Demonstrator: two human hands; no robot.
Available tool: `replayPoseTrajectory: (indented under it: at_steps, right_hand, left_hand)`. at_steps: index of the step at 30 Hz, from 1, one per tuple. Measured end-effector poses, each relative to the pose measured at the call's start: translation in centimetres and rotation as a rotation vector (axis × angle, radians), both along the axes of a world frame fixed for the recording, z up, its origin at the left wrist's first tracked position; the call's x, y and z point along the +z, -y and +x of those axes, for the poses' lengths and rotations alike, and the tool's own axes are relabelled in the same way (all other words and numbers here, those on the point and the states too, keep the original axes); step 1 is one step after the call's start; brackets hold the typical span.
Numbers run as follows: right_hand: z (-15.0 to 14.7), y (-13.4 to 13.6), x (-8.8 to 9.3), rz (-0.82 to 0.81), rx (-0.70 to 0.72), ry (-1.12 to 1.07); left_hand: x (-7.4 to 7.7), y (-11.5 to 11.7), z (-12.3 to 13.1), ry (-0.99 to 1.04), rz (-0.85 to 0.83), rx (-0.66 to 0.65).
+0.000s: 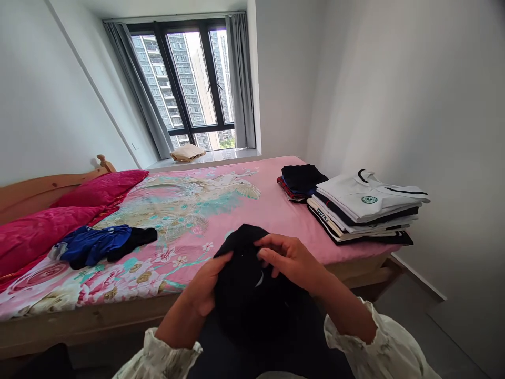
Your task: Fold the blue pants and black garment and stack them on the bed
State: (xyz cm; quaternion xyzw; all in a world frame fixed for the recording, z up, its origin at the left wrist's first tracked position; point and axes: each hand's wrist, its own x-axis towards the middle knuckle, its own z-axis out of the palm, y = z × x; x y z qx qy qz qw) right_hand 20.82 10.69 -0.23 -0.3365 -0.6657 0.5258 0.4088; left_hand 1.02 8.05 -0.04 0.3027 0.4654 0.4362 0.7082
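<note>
A black garment hangs in front of me at the near side of the bed, bunched, with a small white mark on it. My left hand grips its left edge, thumb on top and the other fingers hidden behind the cloth. At its upper right, my right hand has bent fingers and thumb closed on the fabric. The lower part of the garment blends into dark cloth over my lap, so its full shape cannot be made out.
On the pink flowered bedsheet, a stack of folded shirts stands at the right, beside a smaller folded pile. Crumpled blue and black clothes lie left, near red pillows. A beige folded cloth rests on the windowsill.
</note>
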Motion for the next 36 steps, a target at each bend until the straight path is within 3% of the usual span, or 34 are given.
replayPoseTrajectory:
  at_steps: [4,6,8,10,12,14,16,20,25,28,32,36]
  right_hand:
    - [0.0,1.0,-1.7,0.138,-0.313,0.000]
    - [-0.1,1.1,-2.8,0.162,-0.344,0.023]
    - [-0.1,1.3,-3.8,0.042,-0.153,-0.008]
    - [-0.4,1.5,-5.0,-0.187,0.133,-0.109]
    - [-0.8,1.9,-6.3,-0.409,0.323,-0.217]
    - [-1.1,2.2,-7.4,-0.561,0.345,-0.297]
    - [-1.1,2.5,-8.2,-0.644,0.276,-0.354]
    - [-0.3,2.9,-7.8,-0.687,0.225,-0.456]
    - [0.5,4.0,-6.7,-0.623,0.399,-0.265]
    - [0.2,4.7,-6.6,-0.627,0.400,-0.295]
    - [-0.8,5.4,-6.0,-0.682,0.270,-0.552]
    - [-1.8,5.9,-5.2,-0.775,0.164,-0.642]
  left_hand:
    - [-1.2,2.2,0.8,0.282,-0.220,-0.004]
    - [-1.8,3.2,1.1,0.368,-0.288,-0.008]
    - [-2.6,4.1,1.4,0.452,-0.346,-0.035]
    - [-3.6,5.0,1.4,0.515,-0.372,-0.041]
    - [-4.6,5.8,1.3,0.557,-0.384,-0.029]
    - [-5.3,6.5,1.2,0.595,-0.404,-0.028]
    - [-5.6,7.1,1.2,0.613,-0.433,-0.040]
    - [-5.2,8.0,1.7,0.474,-0.403,0.073]
    - [-4.7,8.6,1.9,0.260,-0.253,0.260]
    - [-4.4,9.1,1.9,0.227,-0.197,0.233]
    - [-3.9,9.2,2.4,0.263,-0.179,0.194]
    - [-4.3,8.5,2.8,0.314,-0.211,0.151]
